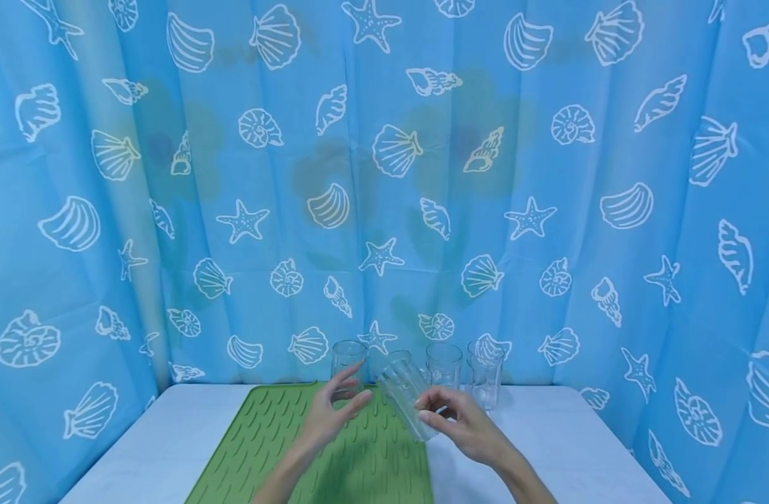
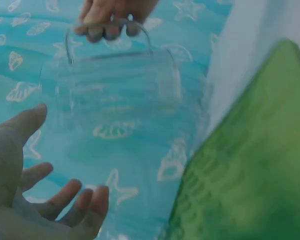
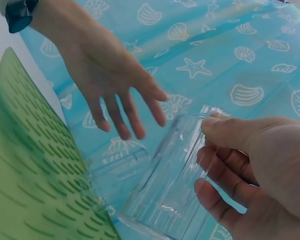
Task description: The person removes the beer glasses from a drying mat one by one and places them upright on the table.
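A clear glass mug (image 1: 412,402) is tilted in the air over the right part of a green ridged mat (image 1: 265,434). By its handle, the mug (image 2: 122,87) is gripped in my right hand (image 1: 463,423), whose fingers curl round it in the left wrist view. My left hand (image 1: 334,409) hovers to the left of the mug with fingers spread, and touches nothing. The gap between my left hand (image 3: 107,72) and the mug (image 3: 165,185) shows in the right wrist view.
Behind the hands, more clear glasses stand at the table's back: one glass (image 1: 349,353) near the mat's rear edge, others (image 1: 444,364) to the right. A white tabletop (image 1: 548,448) surrounds the mat. A blue shell-print curtain (image 1: 384,210) hangs behind and at both sides.
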### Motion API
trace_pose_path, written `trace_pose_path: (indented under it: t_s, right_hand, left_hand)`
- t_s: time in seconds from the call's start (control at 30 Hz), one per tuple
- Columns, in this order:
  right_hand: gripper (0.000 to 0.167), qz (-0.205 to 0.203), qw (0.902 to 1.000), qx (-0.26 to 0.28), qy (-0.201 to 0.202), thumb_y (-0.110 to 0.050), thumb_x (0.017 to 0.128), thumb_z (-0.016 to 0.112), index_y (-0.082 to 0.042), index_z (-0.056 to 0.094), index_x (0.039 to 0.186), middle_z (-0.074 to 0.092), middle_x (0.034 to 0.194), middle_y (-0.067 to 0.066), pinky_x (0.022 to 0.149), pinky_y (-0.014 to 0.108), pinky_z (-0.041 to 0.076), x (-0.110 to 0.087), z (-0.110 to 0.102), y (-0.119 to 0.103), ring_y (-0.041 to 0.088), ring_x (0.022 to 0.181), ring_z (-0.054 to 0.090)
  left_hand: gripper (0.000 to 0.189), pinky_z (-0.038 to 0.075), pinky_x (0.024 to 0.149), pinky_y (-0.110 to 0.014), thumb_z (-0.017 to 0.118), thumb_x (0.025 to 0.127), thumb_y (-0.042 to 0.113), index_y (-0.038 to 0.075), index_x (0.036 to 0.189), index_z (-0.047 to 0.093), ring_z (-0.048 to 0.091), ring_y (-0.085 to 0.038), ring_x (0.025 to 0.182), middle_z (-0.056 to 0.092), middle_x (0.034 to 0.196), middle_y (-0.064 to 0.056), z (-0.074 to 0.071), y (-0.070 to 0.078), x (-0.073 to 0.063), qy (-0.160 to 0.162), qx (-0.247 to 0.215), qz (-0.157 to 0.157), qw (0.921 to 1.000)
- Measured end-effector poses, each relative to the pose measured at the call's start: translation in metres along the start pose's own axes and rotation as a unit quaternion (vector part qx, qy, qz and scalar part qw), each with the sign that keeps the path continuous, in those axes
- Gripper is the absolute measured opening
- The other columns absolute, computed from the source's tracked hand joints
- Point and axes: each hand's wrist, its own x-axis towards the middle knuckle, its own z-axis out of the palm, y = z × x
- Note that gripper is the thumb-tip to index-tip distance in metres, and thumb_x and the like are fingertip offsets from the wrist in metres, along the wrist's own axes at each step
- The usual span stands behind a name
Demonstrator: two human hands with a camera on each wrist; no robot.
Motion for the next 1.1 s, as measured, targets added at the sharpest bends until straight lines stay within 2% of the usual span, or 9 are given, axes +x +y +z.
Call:
trace_pose_path:
  t_s: [0.17, 0.3, 0.37, 0.5, 0.67, 0.77, 0.83, 0.93, 1.1]
  right_hand:
    - [0.017, 0.015, 0.999, -0.013, 0.04, -0.017, 0.1, 0.058, -0.003, 0.063, 0.108, 0.066, 0.097, 0.016, 0.067, 0.026, 0.058, -0.006, -0.003, 0.003, 0.009, 0.081, 0.061]
    - [0.018, 0.034, 0.9969, -0.017, 0.069, -0.02, 0.099, 0.06, -0.005, 0.064, 0.107, 0.067, 0.099, 0.013, 0.069, 0.025, 0.058, -0.009, -0.006, 0.005, 0.007, 0.082, 0.062]
    - [0.018, 0.04, 0.9961, -0.018, 0.077, -0.02, 0.098, 0.06, -0.005, 0.064, 0.107, 0.067, 0.098, 0.012, 0.069, 0.024, 0.058, -0.01, -0.007, 0.007, 0.006, 0.082, 0.061]
    - [0.018, 0.043, 0.9958, -0.013, 0.079, -0.02, 0.098, 0.061, -0.004, 0.064, 0.106, 0.066, 0.098, 0.012, 0.07, 0.026, 0.06, -0.012, -0.009, 0.009, 0.005, 0.083, 0.062]
    - [0.015, 0.056, 0.9945, -0.017, 0.088, -0.021, 0.097, 0.062, -0.007, 0.064, 0.104, 0.067, 0.099, 0.01, 0.073, 0.025, 0.06, -0.017, -0.012, 0.014, 0.006, 0.086, 0.063]
    - [0.015, 0.066, 0.9935, -0.017, 0.091, -0.022, 0.097, 0.063, -0.008, 0.064, 0.103, 0.067, 0.1, 0.011, 0.072, 0.025, 0.06, -0.02, -0.014, 0.019, 0.006, 0.086, 0.063]
    - [0.016, 0.071, 0.9933, -0.016, 0.089, -0.022, 0.097, 0.063, -0.007, 0.063, 0.102, 0.067, 0.1, 0.012, 0.072, 0.027, 0.061, -0.021, -0.014, 0.022, 0.006, 0.086, 0.063]
    - [0.018, 0.076, 0.9931, -0.016, 0.087, -0.023, 0.097, 0.063, -0.007, 0.063, 0.103, 0.066, 0.101, 0.013, 0.072, 0.029, 0.061, -0.023, -0.015, 0.025, 0.006, 0.086, 0.063]
    - [0.018, 0.083, 0.9925, -0.015, 0.088, -0.022, 0.096, 0.063, -0.006, 0.063, 0.103, 0.066, 0.099, 0.012, 0.07, 0.028, 0.061, -0.026, -0.017, 0.03, 0.006, 0.084, 0.063]
  left_hand:
    - [0.057, 0.056, 0.094, -0.052, 0.067, 0.092, 0.042, 0.018, 0.142, 0.052, 0.057, -0.037, 0.121, 0.06, 0.134, -0.018, -0.021, -0.013, -0.015, 0.003, 0.091, 0.007, 0.9958]
    - [0.059, 0.052, 0.099, -0.057, 0.067, 0.091, 0.043, 0.012, 0.14, 0.054, 0.056, -0.038, 0.123, 0.058, 0.136, -0.019, -0.037, -0.024, -0.026, 0.009, 0.153, 0.017, 0.9881]
    - [0.062, 0.049, 0.1, -0.06, 0.066, 0.091, 0.047, 0.011, 0.139, 0.054, 0.054, -0.04, 0.125, 0.057, 0.137, -0.019, -0.046, -0.029, -0.033, 0.012, 0.197, 0.01, 0.9804]
    - [0.068, 0.047, 0.097, -0.067, 0.066, 0.089, 0.052, 0.011, 0.141, 0.053, 0.05, -0.046, 0.127, 0.054, 0.138, -0.022, -0.062, -0.041, -0.045, 0.003, 0.284, -0.026, 0.9586]
    - [0.076, 0.035, 0.095, -0.082, 0.065, 0.088, 0.055, 0.01, 0.147, 0.046, 0.038, -0.058, 0.131, 0.043, 0.143, -0.031, -0.08, -0.059, -0.051, -0.047, 0.357, -0.082, 0.9294]
    - [0.082, 0.025, 0.092, -0.088, 0.062, 0.088, 0.06, 0.009, 0.149, 0.042, 0.03, -0.062, 0.134, 0.037, 0.147, -0.034, -0.089, -0.07, -0.054, -0.073, 0.388, -0.112, 0.9118]
    - [0.084, 0.02, 0.09, -0.09, 0.061, 0.087, 0.063, 0.009, 0.149, 0.042, 0.027, -0.063, 0.134, 0.034, 0.148, -0.035, -0.094, -0.075, -0.056, -0.082, 0.395, -0.134, 0.9051]
    - [0.084, 0.019, 0.092, -0.088, 0.06, 0.086, 0.063, 0.008, 0.147, 0.043, 0.025, -0.064, 0.135, 0.033, 0.148, -0.036, -0.101, -0.081, -0.06, -0.088, 0.402, -0.154, 0.8983]
    - [0.087, 0.01, 0.097, -0.089, 0.057, 0.085, 0.069, 0.009, 0.147, 0.044, 0.022, -0.064, 0.136, 0.031, 0.15, -0.035, -0.104, -0.087, -0.063, -0.091, 0.406, -0.163, 0.8947]
